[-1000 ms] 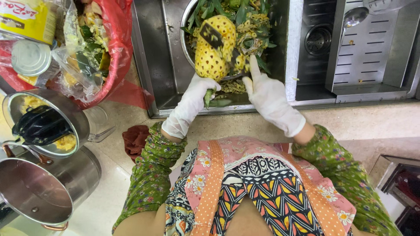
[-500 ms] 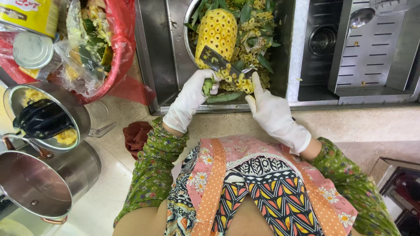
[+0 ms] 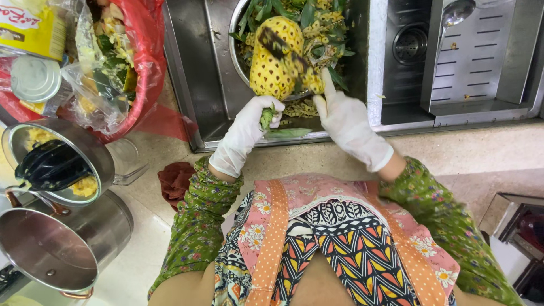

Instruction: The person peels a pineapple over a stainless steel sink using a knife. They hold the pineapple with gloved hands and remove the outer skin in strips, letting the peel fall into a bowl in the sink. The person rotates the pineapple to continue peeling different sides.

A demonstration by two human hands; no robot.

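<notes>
your left hand point(image 3: 245, 131) is clamped on the green stem of the pineapple point(image 3: 276, 58), which stands half-peeled over the metal bowl point(image 3: 237, 34) in the sink point(image 3: 190, 68). your right hand point(image 3: 347, 120) grips a knife point(image 3: 286, 52) laid across the fruit. keep the stem steady, cut shallow, blade angled away from your left fingers, and let peel drop into the bowl.

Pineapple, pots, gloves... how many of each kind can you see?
Pineapple: 1
White gloves: 2, left hand, right hand
Steel pots: 2, one with yellow pieces, one lidded
Red bag: 1
Steel bowl: 1
Total: 7
</notes>
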